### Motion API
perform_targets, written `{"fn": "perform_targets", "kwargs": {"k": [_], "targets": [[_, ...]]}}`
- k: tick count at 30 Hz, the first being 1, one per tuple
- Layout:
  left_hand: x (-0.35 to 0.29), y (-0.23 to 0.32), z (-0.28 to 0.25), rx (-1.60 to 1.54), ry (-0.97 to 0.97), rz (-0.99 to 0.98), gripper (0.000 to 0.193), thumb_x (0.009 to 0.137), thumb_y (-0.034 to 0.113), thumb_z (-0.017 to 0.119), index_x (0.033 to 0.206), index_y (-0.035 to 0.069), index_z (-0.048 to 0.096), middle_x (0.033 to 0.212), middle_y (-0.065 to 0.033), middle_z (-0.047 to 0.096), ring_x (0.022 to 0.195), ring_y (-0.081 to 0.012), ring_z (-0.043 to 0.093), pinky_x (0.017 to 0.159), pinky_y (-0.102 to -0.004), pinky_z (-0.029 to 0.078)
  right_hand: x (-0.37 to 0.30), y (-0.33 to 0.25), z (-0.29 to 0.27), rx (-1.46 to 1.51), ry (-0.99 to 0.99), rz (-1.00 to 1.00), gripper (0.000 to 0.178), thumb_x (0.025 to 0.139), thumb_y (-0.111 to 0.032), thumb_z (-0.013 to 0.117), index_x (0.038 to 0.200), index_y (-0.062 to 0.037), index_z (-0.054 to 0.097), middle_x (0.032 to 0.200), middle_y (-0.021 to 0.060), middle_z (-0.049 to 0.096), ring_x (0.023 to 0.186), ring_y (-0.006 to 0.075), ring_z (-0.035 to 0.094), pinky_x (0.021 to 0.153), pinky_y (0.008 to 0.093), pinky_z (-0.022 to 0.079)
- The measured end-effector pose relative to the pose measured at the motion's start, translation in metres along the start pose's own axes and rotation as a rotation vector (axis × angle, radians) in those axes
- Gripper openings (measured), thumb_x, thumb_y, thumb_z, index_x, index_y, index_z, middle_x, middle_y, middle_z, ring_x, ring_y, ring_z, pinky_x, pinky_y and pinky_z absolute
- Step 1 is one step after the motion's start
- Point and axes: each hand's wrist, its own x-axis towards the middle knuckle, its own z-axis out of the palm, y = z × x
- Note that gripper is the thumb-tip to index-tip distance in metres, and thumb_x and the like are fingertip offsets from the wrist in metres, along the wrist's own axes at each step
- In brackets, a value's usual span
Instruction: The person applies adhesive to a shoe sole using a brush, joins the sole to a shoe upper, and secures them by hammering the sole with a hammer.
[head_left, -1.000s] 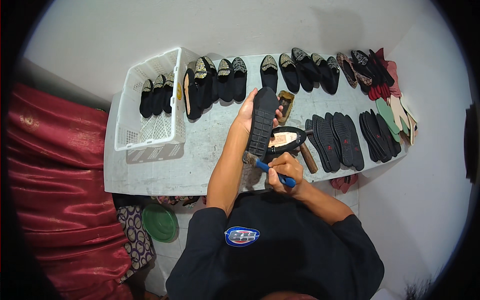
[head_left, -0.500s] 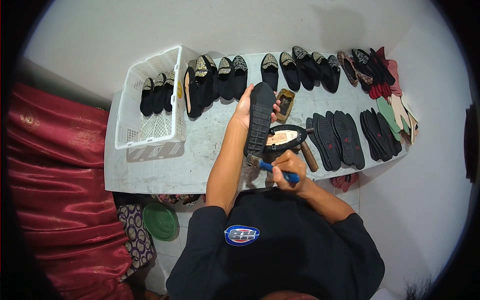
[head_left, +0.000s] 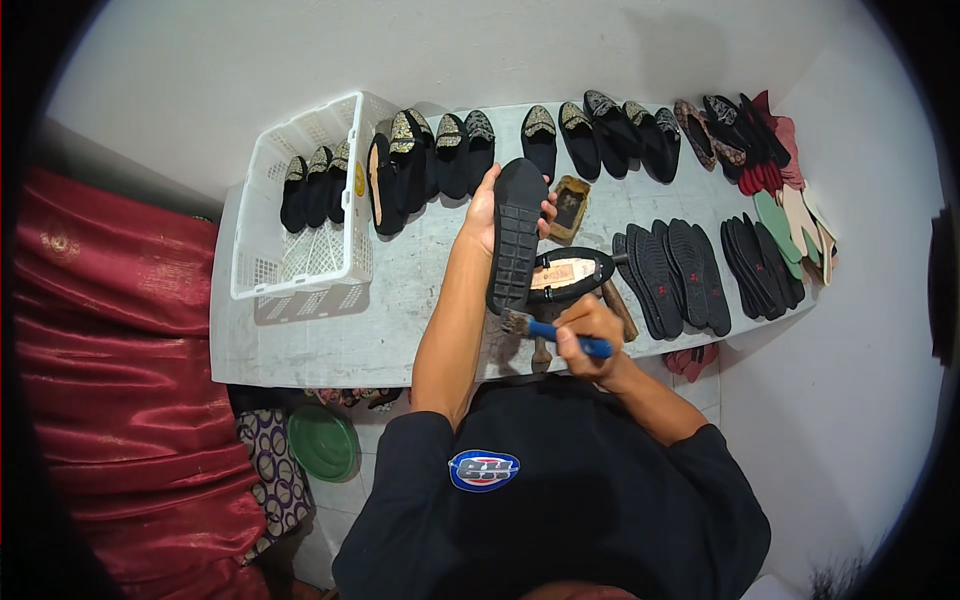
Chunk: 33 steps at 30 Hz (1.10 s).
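A black shoe sole [head_left: 516, 235] with a grid pattern is gripped by my left hand [head_left: 484, 215], thumb on one edge and fingertips round the other. My right hand [head_left: 592, 338] is closed on the blue handle of a paintbrush [head_left: 545, 330]. Its bristles are at the sole's near end; whether they touch I cannot tell. Just right of the sole, a black shoe upper [head_left: 572, 275] with a pale inside lies on the table, partly covered by the sole. Behind it stands a small, stained glue container [head_left: 570, 208].
Black slip-on shoes [head_left: 540, 140] with patterned tops line the table's [head_left: 300, 350] back. A white plastic crate [head_left: 357, 200] holds more at the left. At right lie several black soles [head_left: 670, 280], insole pieces [head_left: 790, 225] and a hammer, its wooden handle [head_left: 620, 308] by my right hand.
The brush and my right hand have shifted slightly to the right. The sole in my left hand has moved a little upward and left.
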Motion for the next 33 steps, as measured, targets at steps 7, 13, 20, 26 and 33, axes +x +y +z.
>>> {"fn": "perform_targets", "kwargs": {"k": [7,13,20,26,33], "targets": [[-0.001,-0.002,0.012,0.001,-0.131,0.003,0.076,0.092,0.064,0.037,0.136,0.002,0.042,0.112,-0.0163,0.049,0.091,-0.0223,0.049,0.071,-0.0377,0.045,0.014,-0.003,0.000,0.098,0.050,0.095,0.005,0.083,0.001,0.061,0.083,0.0001,0.057,0.080,0.0149,0.062,0.054,0.0171,0.059,0.049,0.0289,0.047],[-0.008,0.001,0.006,0.053,-0.164,0.058,0.074,0.093,0.063,0.037,0.138,0.005,0.041,0.113,-0.0165,0.050,0.091,-0.0224,0.049,0.071,-0.0385,0.045,-0.003,0.008,-0.021,-0.022,0.013,0.121,0.007,0.079,0.003,0.062,0.077,-0.0003,0.056,0.074,0.0130,0.062,0.056,0.0210,0.056,0.052,0.0321,0.045],[-0.011,-0.024,0.030,0.389,-0.007,0.272,0.073,0.092,0.070,0.037,0.134,0.013,0.048,0.113,-0.0203,0.062,0.101,-0.0378,0.064,0.080,-0.0564,0.054,0.030,0.001,-0.027,0.353,0.364,0.305,0.006,0.093,-0.001,0.053,0.092,0.0010,0.048,0.086,0.0110,0.053,0.053,0.0096,0.055,0.049,0.0225,0.046],[-0.018,-0.054,0.048,0.512,-0.003,0.253,0.086,0.089,0.076,0.033,0.132,0.004,0.051,0.114,-0.0204,0.064,0.105,-0.0361,0.064,0.082,-0.0482,0.058,0.082,0.018,-0.028,0.113,0.316,0.204,0.006,0.095,0.002,0.052,0.096,0.0025,0.047,0.092,0.0103,0.052,0.058,0.0117,0.056,0.049,0.0205,0.044],[-0.023,-0.058,0.052,0.485,0.003,0.400,0.083,0.094,0.070,0.030,0.129,-0.002,0.051,0.117,-0.0191,0.062,0.102,-0.0316,0.065,0.081,-0.0455,0.059,0.063,0.007,-0.017,-0.250,0.183,-0.046,0.010,0.082,0.005,0.061,0.085,-0.0003,0.054,0.076,0.0123,0.057,0.066,0.0196,0.054,0.060,0.0315,0.044]]}}
